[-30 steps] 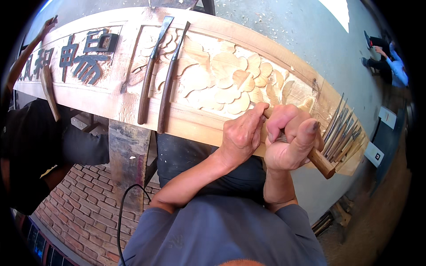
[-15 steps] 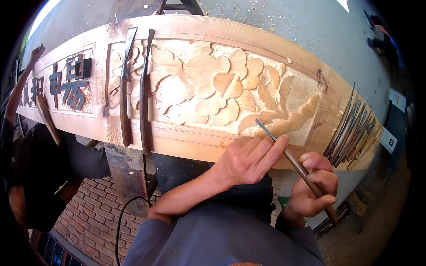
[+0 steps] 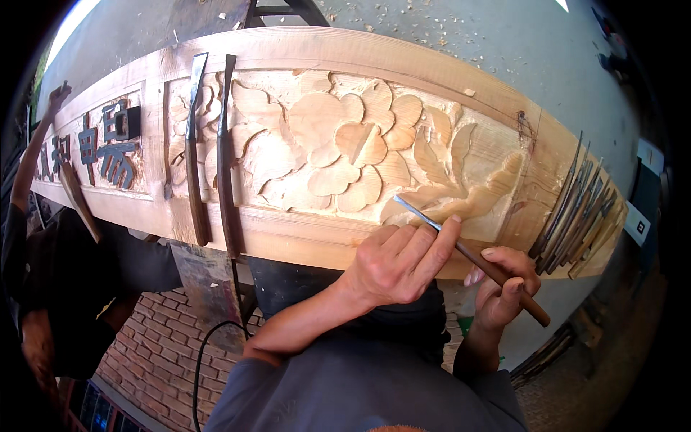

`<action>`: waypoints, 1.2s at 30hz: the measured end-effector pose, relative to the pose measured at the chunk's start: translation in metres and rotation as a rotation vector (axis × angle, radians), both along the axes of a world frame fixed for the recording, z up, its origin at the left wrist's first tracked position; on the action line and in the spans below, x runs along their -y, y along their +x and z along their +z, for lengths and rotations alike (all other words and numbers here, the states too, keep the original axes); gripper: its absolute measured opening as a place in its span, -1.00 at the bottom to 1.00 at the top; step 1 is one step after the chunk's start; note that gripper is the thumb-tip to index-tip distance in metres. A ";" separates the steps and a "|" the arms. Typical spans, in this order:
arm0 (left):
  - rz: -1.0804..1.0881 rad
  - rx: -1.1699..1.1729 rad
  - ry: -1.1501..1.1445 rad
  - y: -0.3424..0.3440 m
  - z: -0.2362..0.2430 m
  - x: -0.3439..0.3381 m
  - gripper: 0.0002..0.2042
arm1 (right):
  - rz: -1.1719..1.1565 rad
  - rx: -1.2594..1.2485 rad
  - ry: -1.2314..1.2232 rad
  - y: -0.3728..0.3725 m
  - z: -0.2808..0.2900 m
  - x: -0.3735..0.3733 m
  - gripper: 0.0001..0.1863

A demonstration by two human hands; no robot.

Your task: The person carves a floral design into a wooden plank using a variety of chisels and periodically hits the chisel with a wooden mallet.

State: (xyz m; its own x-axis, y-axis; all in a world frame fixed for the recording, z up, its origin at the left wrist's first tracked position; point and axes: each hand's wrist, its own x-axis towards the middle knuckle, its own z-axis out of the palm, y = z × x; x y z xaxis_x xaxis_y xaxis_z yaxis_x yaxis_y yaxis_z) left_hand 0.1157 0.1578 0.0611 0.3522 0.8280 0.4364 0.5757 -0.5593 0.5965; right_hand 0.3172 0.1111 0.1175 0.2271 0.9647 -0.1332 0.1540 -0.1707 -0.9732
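Note:
A long pale wooden board carries a relief of flowers and leaves. My left hand is closed on the metal shank of a slim chisel, whose tip is over a carved leaf at the lower middle; I cannot tell whether it touches. My right hand grips the brown handle behind, fingers curled around it. Two long dark-handled chisels lie crosswise on the board to the left. A bundle of thin carving tools lies at the board's right end, just beyond my right hand.
Dark raised characters fill the left panel. A co-worker's arm reaches along that end, near a wooden mallet. A wooden support stands under the board, a black cable hangs below, and another person is at upper right.
Both hands have brought the chisel round so its metal end points up-left onto the carving, whereas earlier the handle's end faced me. The view has shifted, showing more of the board's right part.

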 end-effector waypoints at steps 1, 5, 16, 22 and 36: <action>0.004 0.006 -0.001 -0.001 0.000 0.000 -0.53 | 0.004 0.006 -0.001 0.000 0.001 0.000 -0.17; -0.025 0.078 0.013 -0.005 0.000 0.003 -0.54 | 0.018 -0.008 0.007 -0.002 0.008 -0.004 -0.28; -0.100 0.168 -0.083 -0.004 -0.002 -0.001 -0.49 | 0.181 0.408 0.241 -0.012 0.028 -0.020 -0.68; -0.084 0.135 -0.090 -0.003 -0.003 -0.001 -0.46 | 0.127 0.413 0.199 -0.015 0.028 -0.020 -0.71; 0.027 0.226 -0.182 -0.004 -0.003 0.000 -0.50 | 0.386 0.561 0.236 -0.021 0.047 -0.058 -0.79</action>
State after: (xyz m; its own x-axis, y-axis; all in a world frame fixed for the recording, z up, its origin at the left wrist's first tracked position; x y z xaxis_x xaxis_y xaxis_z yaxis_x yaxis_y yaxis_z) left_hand 0.1114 0.1580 0.0584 0.2398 0.9077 0.3444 0.4304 -0.4174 0.8003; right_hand 0.2958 0.1689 0.1650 -0.1631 0.9786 0.1252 0.6488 0.2021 -0.7337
